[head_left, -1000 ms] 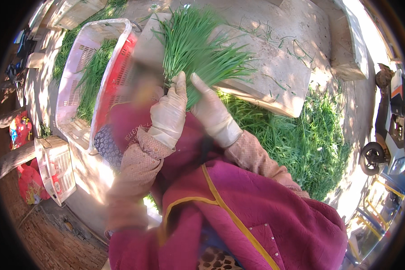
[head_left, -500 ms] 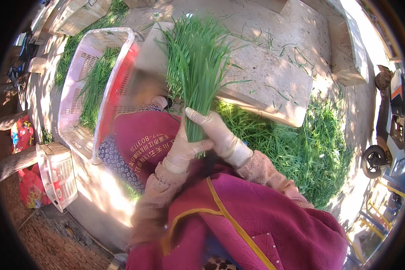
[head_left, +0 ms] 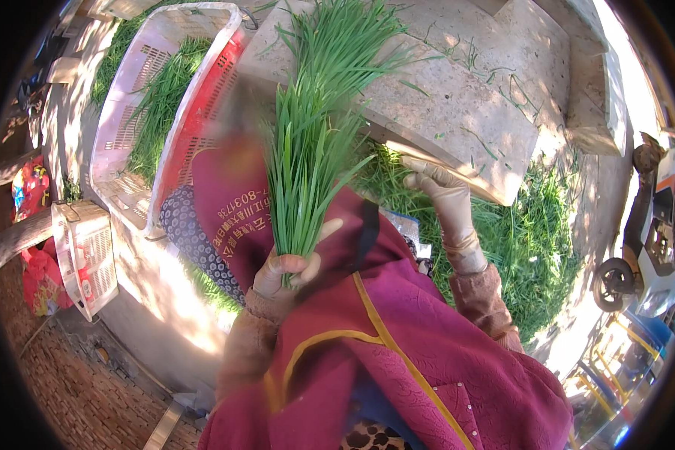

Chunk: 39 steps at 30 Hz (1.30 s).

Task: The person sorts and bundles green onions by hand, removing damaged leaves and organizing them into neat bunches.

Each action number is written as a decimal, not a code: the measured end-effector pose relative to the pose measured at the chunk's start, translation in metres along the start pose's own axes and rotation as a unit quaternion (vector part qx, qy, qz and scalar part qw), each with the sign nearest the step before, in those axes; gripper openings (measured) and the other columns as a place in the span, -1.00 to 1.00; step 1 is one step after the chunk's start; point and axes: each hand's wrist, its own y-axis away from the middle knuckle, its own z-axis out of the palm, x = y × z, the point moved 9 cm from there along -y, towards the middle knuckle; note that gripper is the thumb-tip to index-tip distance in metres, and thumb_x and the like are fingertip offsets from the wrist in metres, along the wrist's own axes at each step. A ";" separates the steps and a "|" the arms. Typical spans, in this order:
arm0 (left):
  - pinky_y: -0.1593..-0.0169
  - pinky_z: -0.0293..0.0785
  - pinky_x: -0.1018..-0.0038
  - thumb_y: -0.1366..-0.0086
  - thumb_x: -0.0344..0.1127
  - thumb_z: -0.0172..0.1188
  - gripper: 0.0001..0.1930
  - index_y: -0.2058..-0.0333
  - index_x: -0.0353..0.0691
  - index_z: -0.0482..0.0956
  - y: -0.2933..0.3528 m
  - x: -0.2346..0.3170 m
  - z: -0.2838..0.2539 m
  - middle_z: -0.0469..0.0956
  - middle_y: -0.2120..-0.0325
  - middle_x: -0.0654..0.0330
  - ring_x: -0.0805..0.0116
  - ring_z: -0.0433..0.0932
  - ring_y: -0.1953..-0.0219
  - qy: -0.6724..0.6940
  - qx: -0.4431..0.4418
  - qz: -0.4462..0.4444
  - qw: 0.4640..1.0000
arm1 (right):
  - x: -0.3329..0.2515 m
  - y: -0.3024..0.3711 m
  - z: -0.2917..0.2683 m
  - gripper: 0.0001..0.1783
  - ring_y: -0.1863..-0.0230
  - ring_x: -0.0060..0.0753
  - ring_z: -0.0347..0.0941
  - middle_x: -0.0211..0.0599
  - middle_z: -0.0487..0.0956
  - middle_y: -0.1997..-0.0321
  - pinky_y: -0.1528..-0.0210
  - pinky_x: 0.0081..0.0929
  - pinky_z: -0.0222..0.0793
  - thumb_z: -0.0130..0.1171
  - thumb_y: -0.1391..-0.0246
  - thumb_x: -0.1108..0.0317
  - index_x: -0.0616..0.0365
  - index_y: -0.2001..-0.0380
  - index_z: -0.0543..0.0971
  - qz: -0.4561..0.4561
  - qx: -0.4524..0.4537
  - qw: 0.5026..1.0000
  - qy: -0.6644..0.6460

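Observation:
A bunch of long, flat green leaves like garlic chives (head_left: 298,172) stands up from my left hand (head_left: 285,274), which is gloved in off-white and closed round the pale stem ends. Beyond its tips, more of the same leaves (head_left: 345,49) lie over the stone slab (head_left: 442,120). My right hand (head_left: 444,191), also gloved, is off to the right by the slab's near edge. Its fingers are bent but apart, and I see nothing in them. Loose leaves (head_left: 532,255) are heaped on the ground beneath and beside it.
To the left stands a large pink-and-red plastic crate (head_left: 120,127) with cut leaves inside. A smaller white crate (head_left: 86,259) and red bags (head_left: 45,277) are farther left. My maroon apron (head_left: 442,337) covers my lap. A wheeled vehicle (head_left: 619,277) is at far right.
My right hand has let go of the bunch and moved right towards the slab edge. The left hand has come lower and nearer, keeping hold of the leaves.

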 end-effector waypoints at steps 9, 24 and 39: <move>0.66 0.09 0.70 0.01 -0.33 0.19 -0.19 -0.27 -0.32 0.13 0.016 -0.012 0.001 0.22 -0.23 -0.19 0.62 0.18 0.72 -0.039 -0.016 -0.024 0.999 | -0.115 0.008 0.045 -0.72 0.35 -0.52 0.46 -0.37 0.60 0.42 0.20 -0.57 0.36 0.28 0.03 0.40 0.08 0.17 0.66 -0.229 -0.017 0.968 0.103; 0.66 0.13 0.68 0.01 -0.35 0.17 -0.23 -0.24 -0.32 0.17 0.021 -0.021 -0.004 0.30 -0.19 -0.15 0.60 0.21 0.73 -0.053 -0.033 -0.034 0.998 | -0.111 -0.014 0.086 -0.82 0.53 -0.15 0.45 -0.28 0.55 0.60 0.41 -0.31 0.38 0.38 0.19 0.26 0.11 0.49 0.69 -0.339 0.015 0.926 0.168; 0.67 0.09 0.68 0.00 -0.33 0.17 -0.32 -0.17 -0.31 0.30 0.035 -0.037 -0.032 0.44 -0.12 0.13 0.61 0.20 0.76 0.033 -0.043 -0.014 0.998 | -0.060 -0.005 0.015 -0.67 0.53 -0.81 0.29 -0.58 0.52 0.58 0.42 -0.76 0.29 0.29 -0.03 0.35 0.16 0.09 0.62 -0.035 -0.103 0.993 0.050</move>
